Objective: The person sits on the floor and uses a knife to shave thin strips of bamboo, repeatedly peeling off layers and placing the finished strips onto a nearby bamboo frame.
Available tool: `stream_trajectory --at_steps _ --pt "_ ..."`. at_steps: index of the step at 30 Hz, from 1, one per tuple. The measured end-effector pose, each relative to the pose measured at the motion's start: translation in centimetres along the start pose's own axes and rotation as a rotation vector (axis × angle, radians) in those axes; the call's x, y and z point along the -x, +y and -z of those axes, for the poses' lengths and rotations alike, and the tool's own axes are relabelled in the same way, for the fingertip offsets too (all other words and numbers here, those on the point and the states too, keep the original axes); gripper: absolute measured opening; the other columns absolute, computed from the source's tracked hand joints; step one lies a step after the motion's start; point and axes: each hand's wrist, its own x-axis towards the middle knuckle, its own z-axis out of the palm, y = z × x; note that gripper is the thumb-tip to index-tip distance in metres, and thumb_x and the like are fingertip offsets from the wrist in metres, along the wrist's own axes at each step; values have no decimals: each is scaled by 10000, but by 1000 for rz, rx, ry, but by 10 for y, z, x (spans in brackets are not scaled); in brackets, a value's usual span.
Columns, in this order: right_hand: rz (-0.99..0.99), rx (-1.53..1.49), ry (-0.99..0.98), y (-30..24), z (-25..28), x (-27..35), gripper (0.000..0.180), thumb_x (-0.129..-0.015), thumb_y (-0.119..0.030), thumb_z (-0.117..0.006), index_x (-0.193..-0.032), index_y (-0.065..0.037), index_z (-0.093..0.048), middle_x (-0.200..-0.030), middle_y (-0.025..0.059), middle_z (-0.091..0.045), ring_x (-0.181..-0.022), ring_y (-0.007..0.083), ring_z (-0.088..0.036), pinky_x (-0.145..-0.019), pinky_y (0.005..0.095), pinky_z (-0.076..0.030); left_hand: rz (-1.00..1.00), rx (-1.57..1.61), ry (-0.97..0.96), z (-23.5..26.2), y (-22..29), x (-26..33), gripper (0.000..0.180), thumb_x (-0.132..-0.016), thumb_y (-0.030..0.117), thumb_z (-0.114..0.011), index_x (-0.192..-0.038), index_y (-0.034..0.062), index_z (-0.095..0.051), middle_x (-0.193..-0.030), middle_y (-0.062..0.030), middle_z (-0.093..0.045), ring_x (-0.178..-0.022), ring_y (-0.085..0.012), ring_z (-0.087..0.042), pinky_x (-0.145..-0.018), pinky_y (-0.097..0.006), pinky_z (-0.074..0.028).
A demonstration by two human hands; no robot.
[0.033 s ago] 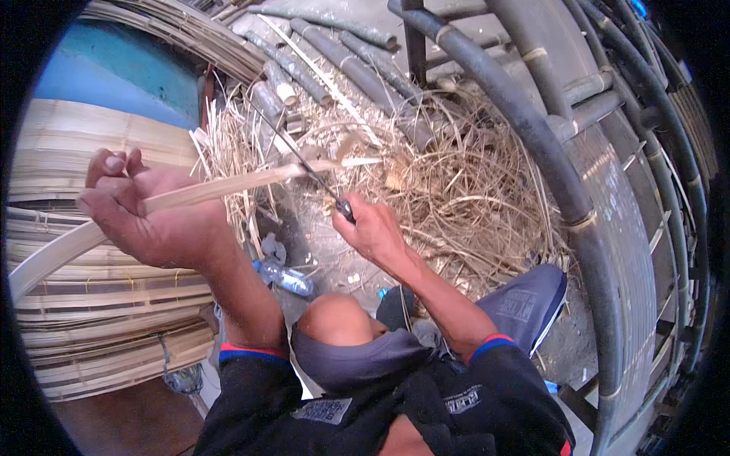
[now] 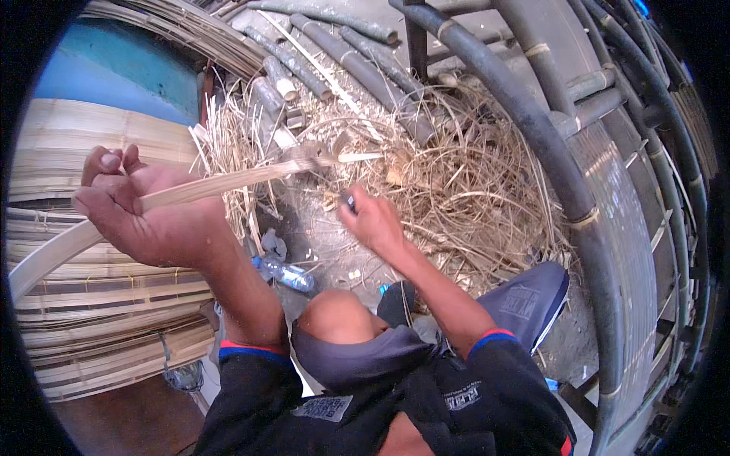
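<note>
My left hand (image 2: 148, 205) is palm up, with the thumb and curled fingers closed round a long pale bamboo strip (image 2: 236, 180). The strip bends down past the wrist to the left edge and reaches right to a thin, light tip above the floor. My right hand (image 2: 371, 220) is closed on the dark handle of a knife (image 2: 349, 202), just below and right of the strip's far end. The knife's blade is smeared by motion and cannot be made out clearly.
Curly bamboo shavings (image 2: 479, 175) heap on the floor ahead and right. Cut bamboo poles (image 2: 346, 61) lie beyond. Stacked split-bamboo mats (image 2: 99, 144) stand at left, a plastic bottle (image 2: 289, 275) near my knee. A bamboo-pole frame (image 2: 566, 182) rises at right.
The knife's blade, earlier seen crossing the strip, is now blurred. My right hand has shifted slightly, while my left hand and the strip hold almost the same place.
</note>
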Motion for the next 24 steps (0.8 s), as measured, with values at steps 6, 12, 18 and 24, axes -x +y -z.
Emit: stream_trajectory --at_steps 6,12,18,24 --pt "-109 28 10 86 -31 -39 371 -905 -337 -585 -921 27 -653 -817 257 -686 -744 420 -677 -699 526 -512 205 -106 -41 34 -42 17 404 -1029 352 -438 -710 104 -443 -751 -104 -555 -729 -237 -581 -715 -346 -459" --pt "-119 103 13 78 -29 -20 375 -921 -320 -588 -885 53 -601 -723 272 -634 -662 416 -639 -643 500 -485 430 87 -112 59 -69 77 503 -1048 431 -355 -624 166 -306 -542 -20 -342 -487 -154 -366 -512 -331 -362" --pt "-176 -12 119 40 10 30 347 -917 -330 -598 -900 16 -607 -706 267 -646 -682 468 -644 -651 543 -497 464 141 -229 11 -17 33 554 -1058 490 -323 -617 156 -318 -512 -2 -287 -447 -134 -315 -444 -284 -314" --pt "-285 -40 42 51 23 24 346 -906 -334 -630 -890 11 -606 -738 253 -654 -697 451 -653 -640 529 -494 401 -127 -157 -15 -57 116 456 -1072 363 -353 -680 129 -358 -705 -47 -419 -718 -177 -436 -732 -345 -394"
